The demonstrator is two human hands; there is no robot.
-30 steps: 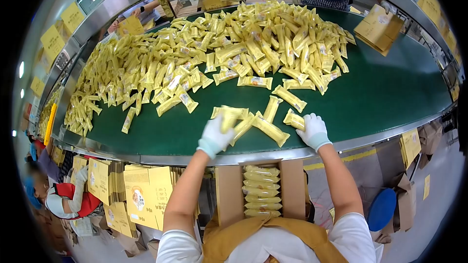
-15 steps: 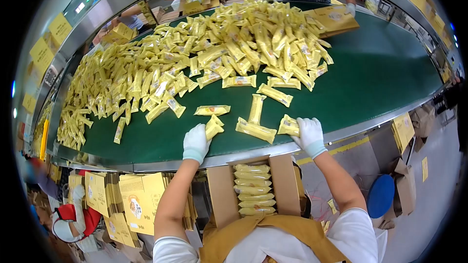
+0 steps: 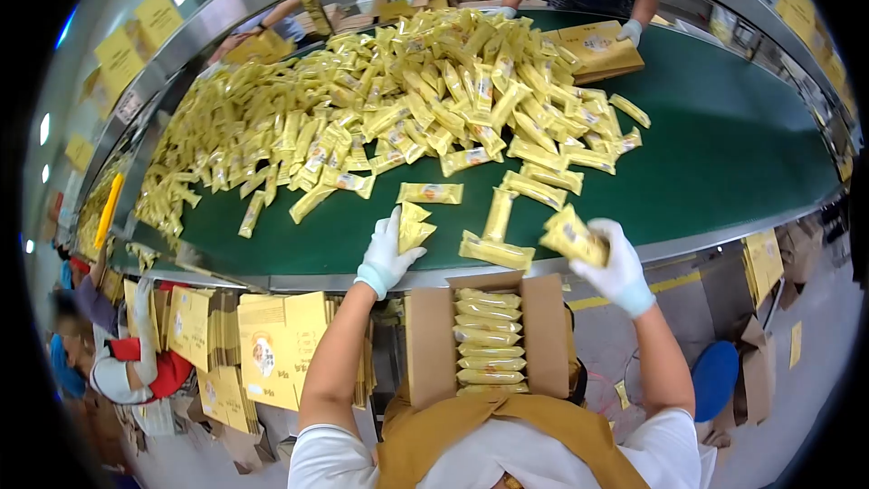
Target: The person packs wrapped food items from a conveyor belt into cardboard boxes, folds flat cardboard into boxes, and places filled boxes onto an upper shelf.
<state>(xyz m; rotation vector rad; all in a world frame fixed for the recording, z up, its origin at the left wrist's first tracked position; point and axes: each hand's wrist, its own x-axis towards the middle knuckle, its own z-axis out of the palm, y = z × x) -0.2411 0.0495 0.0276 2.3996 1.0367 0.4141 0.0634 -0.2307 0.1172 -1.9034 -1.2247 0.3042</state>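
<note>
My left hand [image 3: 386,255], in a white glove, is closed around yellow wrapped snack packets [image 3: 415,227] at the near edge of the green conveyor belt [image 3: 715,154]. In my gloved right hand [image 3: 621,269], a yellow snack packet [image 3: 572,236] is gripped, tilted and raised over the belt's metal edge. Whether a second packet lies behind it I cannot tell. Between my hands, one packet [image 3: 497,251] lies crosswise and another packet [image 3: 498,215] points away from me. Below them, an open cardboard box [image 3: 434,349] contains a column of several packets.
A large heap of yellow packets [image 3: 362,109] covers the belt's far and left parts. Across it, a person's gloved hand [image 3: 630,32] touches a flat yellow carton [image 3: 597,47]. Folded cartons [image 3: 272,353] stand at lower left, and a blue stool [image 3: 715,380] at lower right.
My right hand has lifted its packet off the belt and tilted it. My left hand still has its packets near the belt edge. The whole view has shifted slightly.
</note>
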